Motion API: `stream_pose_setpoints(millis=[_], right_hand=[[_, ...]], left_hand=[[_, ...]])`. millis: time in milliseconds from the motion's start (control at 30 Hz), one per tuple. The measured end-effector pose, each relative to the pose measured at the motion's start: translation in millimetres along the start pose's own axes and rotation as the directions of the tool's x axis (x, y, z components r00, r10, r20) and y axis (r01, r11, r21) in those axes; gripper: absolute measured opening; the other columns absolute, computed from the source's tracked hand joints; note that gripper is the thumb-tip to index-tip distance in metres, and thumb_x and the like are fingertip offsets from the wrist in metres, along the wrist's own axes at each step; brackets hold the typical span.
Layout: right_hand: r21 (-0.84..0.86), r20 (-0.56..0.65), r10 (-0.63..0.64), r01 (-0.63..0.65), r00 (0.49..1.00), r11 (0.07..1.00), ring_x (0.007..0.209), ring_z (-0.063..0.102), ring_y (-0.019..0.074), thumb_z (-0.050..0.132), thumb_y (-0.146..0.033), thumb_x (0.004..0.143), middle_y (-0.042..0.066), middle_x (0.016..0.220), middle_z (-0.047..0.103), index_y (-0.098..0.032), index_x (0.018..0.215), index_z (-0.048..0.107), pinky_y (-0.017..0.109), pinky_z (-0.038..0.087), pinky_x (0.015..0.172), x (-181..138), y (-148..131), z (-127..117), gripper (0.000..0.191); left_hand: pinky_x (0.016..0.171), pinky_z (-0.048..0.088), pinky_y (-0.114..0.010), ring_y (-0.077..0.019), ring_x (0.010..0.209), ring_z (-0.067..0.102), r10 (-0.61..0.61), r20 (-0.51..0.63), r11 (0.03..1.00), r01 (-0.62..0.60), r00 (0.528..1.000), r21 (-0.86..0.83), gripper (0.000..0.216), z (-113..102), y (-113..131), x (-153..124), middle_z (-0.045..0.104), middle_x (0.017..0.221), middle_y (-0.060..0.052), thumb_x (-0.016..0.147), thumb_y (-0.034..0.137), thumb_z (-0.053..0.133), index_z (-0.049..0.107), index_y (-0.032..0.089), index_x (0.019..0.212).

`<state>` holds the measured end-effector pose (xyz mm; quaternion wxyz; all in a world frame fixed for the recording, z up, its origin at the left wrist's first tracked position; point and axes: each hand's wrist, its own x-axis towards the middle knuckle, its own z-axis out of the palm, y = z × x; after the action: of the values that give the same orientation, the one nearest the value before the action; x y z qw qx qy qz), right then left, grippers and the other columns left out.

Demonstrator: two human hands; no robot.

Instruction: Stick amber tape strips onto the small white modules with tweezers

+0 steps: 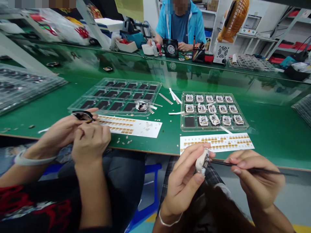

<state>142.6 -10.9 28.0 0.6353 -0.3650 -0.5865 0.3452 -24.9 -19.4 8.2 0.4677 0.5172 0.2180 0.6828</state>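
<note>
My left hand [186,179] pinches a small white watch case [201,163] on edge between thumb and fingers, just off the bench's front edge. In my right hand [259,176] are thin dark tweezers [252,169], held level, their tip at the inner side of the case. What the tip touches is too small to tell. Beyond my hands lies a white sheet of small amber and grey stickers [217,142]. Behind it a clear tray [215,129] holds several white watch cases with parts showing; its front left pocket has only a dark pad.
At my left a co-worker's hands [88,139] hold a dark watch case [84,116] over another sticker sheet [145,127]. A second clear tray [109,111] stands behind, with paper strips [175,96] beside it. Across the green bench [167,139] sits another person [181,26].
</note>
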Motion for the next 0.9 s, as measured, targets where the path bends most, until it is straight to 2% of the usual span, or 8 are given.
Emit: stream_pose_setpoints(millis=[67, 167, 300, 400, 467, 533, 700, 900], right_hand=[[0.068, -0.041, 0.039, -0.036, 0.998, 0.997, 0.071, 0.069, 0.0205, 0.078, -0.013, 0.073, 0.002, 0.07, 0.069, -0.027, 0.08, 0.072, 0.035, 0.06, 0.062, 5.5, 1.5, 4.9, 0.017], [0.248, -0.045, 0.222, -0.205, 0.974, 0.947, 0.064, 0.067, 0.0157, 0.079, -0.021, 0.073, 0.001, 0.07, 0.069, -0.024, 0.075, 0.069, 0.026, 0.059, 0.054, 13.5, 8.0, 11.6, 0.011], [0.45, 0.046, 0.428, -0.401, 0.903, 0.798, 0.054, 0.064, 0.011, 0.083, -0.027, 0.068, -0.002, 0.067, 0.069, -0.022, 0.07, 0.066, 0.02, 0.057, 0.053, 19.1, 20.4, 15.6, 0.018], [0.53, 0.135, 0.461, -0.457, 0.877, 0.715, 0.054, 0.063, 0.0086, 0.084, -0.027, 0.068, -0.003, 0.067, 0.069, -0.023, 0.07, 0.065, 0.016, 0.055, 0.052, 19.8, 27.0, 15.3, 0.019], [0.538, 0.16, 0.44, -0.452, 0.884, 0.711, 0.055, 0.063, 0.0088, 0.084, -0.028, 0.068, -0.003, 0.068, 0.068, -0.024, 0.072, 0.066, 0.016, 0.055, 0.052, 19.8, 28.8, 14.1, 0.018], [0.526, 0.125, 0.38, -0.386, 0.917, 0.758, 0.06, 0.065, 0.0103, 0.083, -0.028, 0.069, -0.002, 0.07, 0.069, -0.024, 0.074, 0.068, 0.018, 0.056, 0.054, 19.6, 28.6, 12.9, 0.017], [0.413, -0.002, 0.082, -0.074, 0.997, 0.908, 0.07, 0.066, 0.013, 0.079, -0.02, 0.075, -0.001, 0.073, 0.069, -0.024, 0.081, 0.071, 0.023, 0.059, 0.061, 17.3, 24.1, 11.5, 0.011], [0.265, 0.03, -0.169, 0.156, 0.985, 0.952, 0.074, 0.066, 0.0158, 0.073, -0.006, 0.078, 0.001, 0.079, 0.07, -0.021, 0.092, 0.072, 0.031, 0.058, 0.065, 7.6, 21.8, 7.8, 0.02]], left_hand=[[0.094, 0.055, -0.037, -0.022, 0.105, 0.062, 0.002, 0.048, 1.0, -0.001, 0.999, -0.021, 0.04, -4.0, -1.6, 1.7, 0.054, 0.133, -0.009, 0.094, 0.027, 0.053, 0.055, 0.029, 0.134], [0.092, 0.057, -0.035, -0.022, 0.107, 0.063, -0.019, 0.074, 0.996, 0.026, 0.997, -0.082, 0.039, -6.1, -2.8, 2.7, 0.054, 0.134, -0.008, 0.094, 0.027, 0.055, 0.055, 0.031, 0.132], [0.092, 0.057, -0.034, -0.0224, 0.109, 0.064, -0.061, 0.008, 0.986, 0.062, 0.998, -0.154, 0.037, 0.9, -1.0, 0.6, 0.054, 0.135, -0.008, 0.095, 0.026, 0.052, 0.054, 0.032, 0.132], [0.089, 0.059, -0.035, -0.0234, 0.107, 0.065, -0.064, -0.051, 0.986, 0.055, 0.997, -0.155, 0.037, 5.0, 0.5, -0.3, 0.056, 0.134, -0.008, 0.095, 0.026, 0.052, 0.054, 0.032, 0.131], [0.087, 0.059, -0.036, -0.0232, 0.105, 0.066, -0.046, -0.074, 0.989, 0.035, 0.996, -0.141, 0.037, 4.1, 0.3, 0.5, 0.057, 0.133, -0.007, 0.094, 0.025, 0.052, 0.054, 0.035, 0.13], [0.086, 0.059, -0.036, -0.0228, 0.105, 0.065, -0.012, -0.039, 0.992, 0.007, 0.999, -0.126, 0.036, 0.4, -0.7, 2.1, 0.056, 0.134, -0.006, 0.094, 0.024, 0.052, 0.055, 0.036, 0.128], [0.084, 0.06, -0.034, -0.0224, 0.105, 0.064, 0.024, 0.02, 0.994, -0.021, 1.0, -0.105, 0.034, -8.0, -3.9, 4.6, 0.055, 0.133, -0.007, 0.094, 0.024, 0.054, 0.057, 0.034, 0.126], [0.091, 0.055, -0.034, -0.0216, 0.109, 0.062, 0.034, 0.054, 0.996, -0.029, 0.998, -0.086, 0.035, -8.3, -4.3, 4.1, 0.051, 0.136, -0.007, 0.094, 0.023, 0.054, 0.056, 0.034, 0.127]])
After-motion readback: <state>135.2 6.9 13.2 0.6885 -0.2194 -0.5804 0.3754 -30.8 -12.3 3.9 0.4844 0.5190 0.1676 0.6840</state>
